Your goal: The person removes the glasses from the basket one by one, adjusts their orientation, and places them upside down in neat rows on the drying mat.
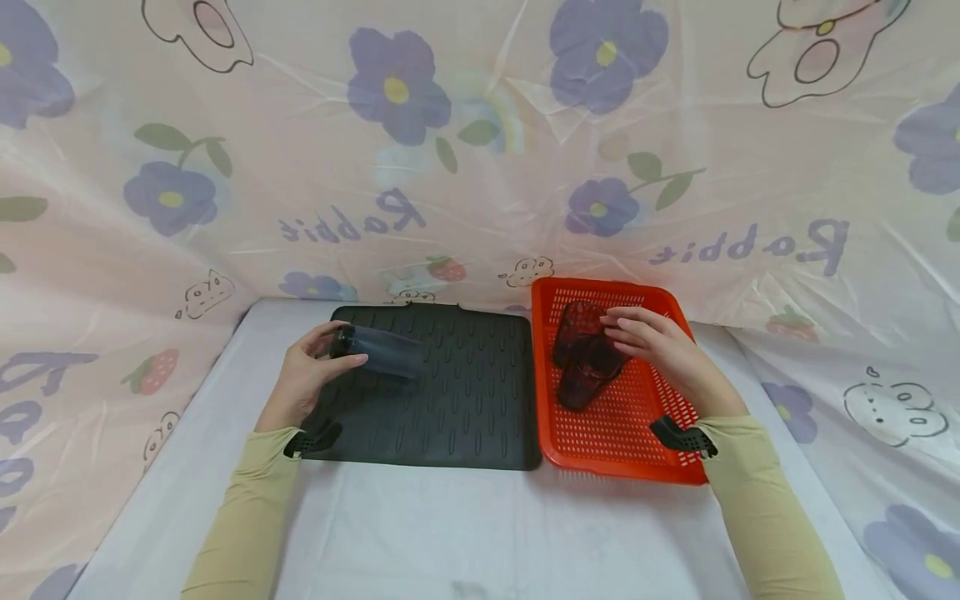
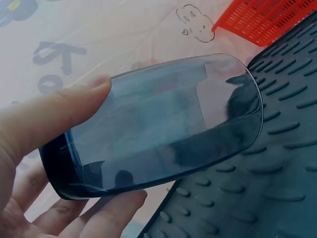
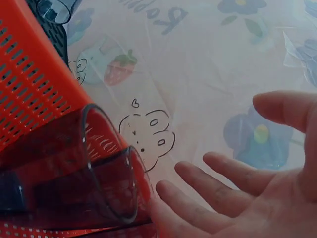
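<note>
My left hand (image 1: 302,377) holds a clear blue-tinted drinking glass (image 1: 388,353) near its base. The glass lies sideways in the air over the dark ribbed mat (image 1: 465,408), its mouth toward the right. In the left wrist view, the thumb is along one side of the glass (image 2: 148,134) and the fingers are under the other. My right hand (image 1: 663,350) has its fingers extended, right beside the tinted glasses (image 1: 588,375) in the red basket (image 1: 542,392). In the right wrist view, that hand (image 3: 247,193) holds nothing, and two glass rims overlap next to its fingertips.
Both the mat and the slotted plastic basket lie on a white-covered table (image 1: 420,533), side by side. Behind them hangs a patterned curtain (image 1: 480,183) with flowers and rabbits, which also rises at the left and right.
</note>
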`<state>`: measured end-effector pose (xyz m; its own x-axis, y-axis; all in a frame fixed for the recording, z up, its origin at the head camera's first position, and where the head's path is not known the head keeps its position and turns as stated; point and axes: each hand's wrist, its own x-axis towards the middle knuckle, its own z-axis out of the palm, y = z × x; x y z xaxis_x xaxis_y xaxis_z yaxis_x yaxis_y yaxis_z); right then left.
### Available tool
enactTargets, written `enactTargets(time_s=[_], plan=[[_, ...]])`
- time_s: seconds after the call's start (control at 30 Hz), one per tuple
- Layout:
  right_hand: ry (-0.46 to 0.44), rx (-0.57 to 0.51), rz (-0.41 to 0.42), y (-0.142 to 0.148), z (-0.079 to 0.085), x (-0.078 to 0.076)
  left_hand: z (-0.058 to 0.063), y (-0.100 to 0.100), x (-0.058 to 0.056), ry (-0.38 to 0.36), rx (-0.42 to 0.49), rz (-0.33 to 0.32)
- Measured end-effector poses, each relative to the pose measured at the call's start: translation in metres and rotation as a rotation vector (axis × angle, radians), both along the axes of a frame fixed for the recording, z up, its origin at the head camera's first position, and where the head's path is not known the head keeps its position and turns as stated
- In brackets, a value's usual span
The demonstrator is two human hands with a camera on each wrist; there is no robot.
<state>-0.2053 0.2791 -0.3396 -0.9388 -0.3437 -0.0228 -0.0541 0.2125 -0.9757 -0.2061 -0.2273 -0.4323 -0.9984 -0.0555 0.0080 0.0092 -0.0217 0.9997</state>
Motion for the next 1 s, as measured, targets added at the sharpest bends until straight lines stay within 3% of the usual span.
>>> enactTargets(time_s=[0.53,0.67,0.77,1.0], plan=[[-0.026,0.063,-0.003,0.009,-0.014,0.003,0.013,-0.029,0.007,0.001,-0.038,0.093],[-0.026,0.064,0.001,0.01,-0.017,0.003,0.015,-0.033,0.007,-0.036,-0.115,0.131],[-0.023,0.063,0.001,0.011,-0.018,0.004,0.015,-0.036,0.006,-0.055,-0.164,0.135],[-0.021,0.067,0.001,0.014,-0.022,0.004,0.015,-0.038,0.005,-0.053,-0.17,0.136]])
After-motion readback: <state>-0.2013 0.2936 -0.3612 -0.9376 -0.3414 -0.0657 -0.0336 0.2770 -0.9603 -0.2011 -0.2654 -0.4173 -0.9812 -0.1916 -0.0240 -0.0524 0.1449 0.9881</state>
